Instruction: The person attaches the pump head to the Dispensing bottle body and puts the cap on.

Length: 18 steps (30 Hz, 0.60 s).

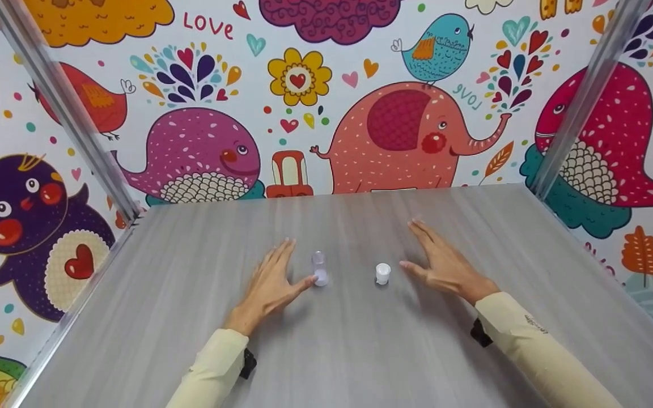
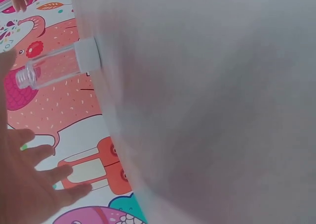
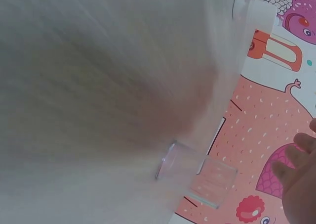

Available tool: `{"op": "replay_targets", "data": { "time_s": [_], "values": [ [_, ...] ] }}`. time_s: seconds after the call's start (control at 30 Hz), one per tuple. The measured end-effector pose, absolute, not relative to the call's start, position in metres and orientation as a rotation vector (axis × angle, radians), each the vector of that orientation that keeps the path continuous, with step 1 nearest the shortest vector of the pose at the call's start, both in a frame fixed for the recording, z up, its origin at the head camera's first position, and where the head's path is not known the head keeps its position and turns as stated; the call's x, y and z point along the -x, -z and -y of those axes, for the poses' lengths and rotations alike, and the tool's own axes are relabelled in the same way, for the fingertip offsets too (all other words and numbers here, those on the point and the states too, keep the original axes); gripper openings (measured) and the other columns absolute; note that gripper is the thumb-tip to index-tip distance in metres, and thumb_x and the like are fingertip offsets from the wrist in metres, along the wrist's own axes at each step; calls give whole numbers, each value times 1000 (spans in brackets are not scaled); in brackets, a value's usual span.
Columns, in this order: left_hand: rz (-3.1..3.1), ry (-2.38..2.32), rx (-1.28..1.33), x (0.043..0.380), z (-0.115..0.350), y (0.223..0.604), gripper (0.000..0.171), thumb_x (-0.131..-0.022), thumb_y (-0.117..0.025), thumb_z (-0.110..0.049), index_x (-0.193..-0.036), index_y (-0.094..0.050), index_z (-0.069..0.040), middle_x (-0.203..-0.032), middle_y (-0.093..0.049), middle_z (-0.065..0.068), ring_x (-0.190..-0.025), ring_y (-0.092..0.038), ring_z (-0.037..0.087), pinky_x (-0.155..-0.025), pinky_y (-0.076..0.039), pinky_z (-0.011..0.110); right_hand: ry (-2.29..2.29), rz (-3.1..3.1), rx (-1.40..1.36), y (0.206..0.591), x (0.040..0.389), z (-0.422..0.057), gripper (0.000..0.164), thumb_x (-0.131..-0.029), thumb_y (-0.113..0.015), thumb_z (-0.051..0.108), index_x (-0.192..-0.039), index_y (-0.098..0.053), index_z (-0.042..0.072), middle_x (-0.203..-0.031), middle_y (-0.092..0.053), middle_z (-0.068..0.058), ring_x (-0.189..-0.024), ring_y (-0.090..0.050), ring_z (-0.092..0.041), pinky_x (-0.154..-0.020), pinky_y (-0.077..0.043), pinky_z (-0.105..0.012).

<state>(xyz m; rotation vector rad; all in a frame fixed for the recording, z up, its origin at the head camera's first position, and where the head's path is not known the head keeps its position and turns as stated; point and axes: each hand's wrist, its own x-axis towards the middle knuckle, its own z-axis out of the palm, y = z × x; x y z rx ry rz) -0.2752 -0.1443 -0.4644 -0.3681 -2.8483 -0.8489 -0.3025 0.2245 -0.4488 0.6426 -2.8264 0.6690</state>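
Standing upright on a grey bench [image 1: 355, 362], a clear bottle [image 1: 319, 269] is the landmark here, its threaded neck up and a white part at its foot. To the right of the bottle, a little way apart, stands a small cup [image 1: 382, 274]. The person's left hand [image 1: 270, 286] is just left of the bottle, fingers stretched and loosely spread, holding nothing; its thumb reaches to the bottle's edge. The right hand [image 1: 442, 265] is to the right of both bottle and cup, thumb well away from the fingers, which are extended and grip nothing.

As for progress, both pieces appear to be set down and released. Bottle and cup are separate, and nothing covers the bottle's neck, so any joining of the two is not done; whether handling is starting or finished cannot be judged.

Whether the left thumb touches the bottle is unclear. The cup looks white from the head but see-through from the right wrist, so its material is uncertain. Both wrist views cut off their hands, and the bottle's contents, if any, cannot be made out.
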Motion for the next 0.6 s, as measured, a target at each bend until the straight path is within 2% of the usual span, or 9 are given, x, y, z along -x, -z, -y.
{"op": "replay_targets", "data": {
  "time_s": [0.27,0.6],
  "values": [
    [2795,905,377,273,141,468,92,-85,-68,-60,-154,-36,-7,-161,-37,16,-148,-33,40,-118,-27,65,-709,2823,-646,451,299,-219,88,-92,-64,50,-161,-21,15,-167,-24,-10,-153,-26,-34,-119,-28,-61],
    [2814,980,363,272,137,472,93,-85,-69,-59,-154,-36,-7,-160,-38,16,-149,-34,38,-122,-22,60,-777,2859,-603,457,297,-212,89,-92,-62,55,-159,-25,11,-165,-27,-13,-153,-26,-37,-120,-25,-62]
  ]
}}
